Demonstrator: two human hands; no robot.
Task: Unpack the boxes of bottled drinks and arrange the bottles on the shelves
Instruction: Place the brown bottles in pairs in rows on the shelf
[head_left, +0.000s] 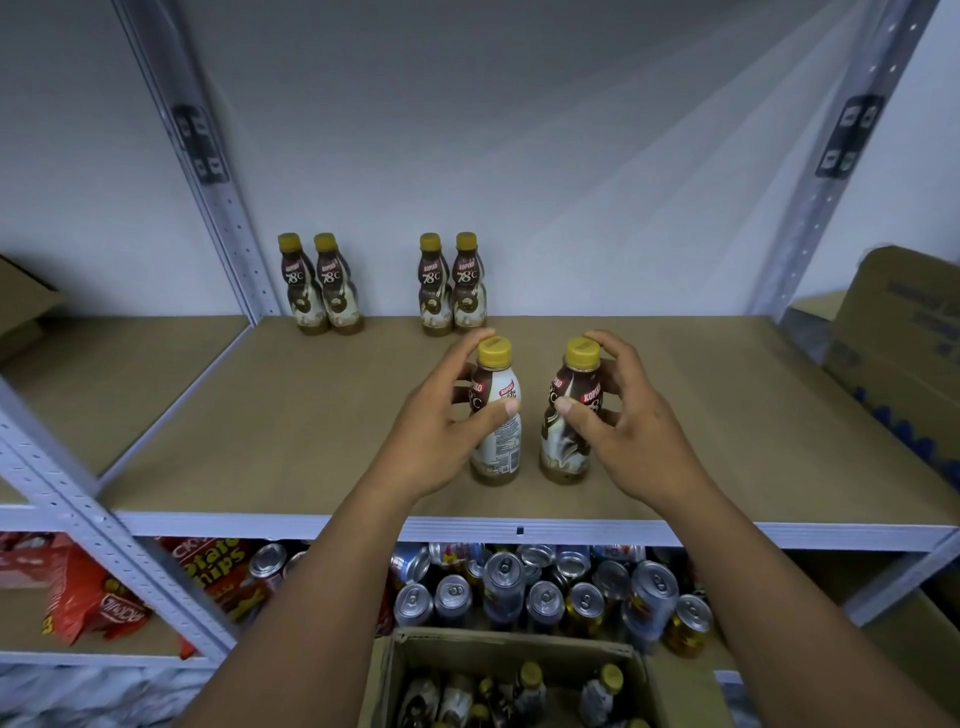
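Observation:
Two yellow-capped coffee bottles stand upright on the brown shelf board (260, 415). My left hand (441, 415) grips the left bottle (497, 436) round its upper body. The right bottle (569, 441) is held the same way by my right hand (623, 421). Against the back wall stand two pairs of the same bottles, one pair at the left (322, 283) and one pair nearer the middle (452, 283). Below me an open cardboard box (405, 654) holds several more bottles (530, 686).
A cardboard box (904, 343) sits at the shelf's right end, another box flap (26, 301) at the far left. The shelf below carries several drink cans (545, 592) and red snack bags (93, 603). Grey metal uprights (218, 202) frame the bay.

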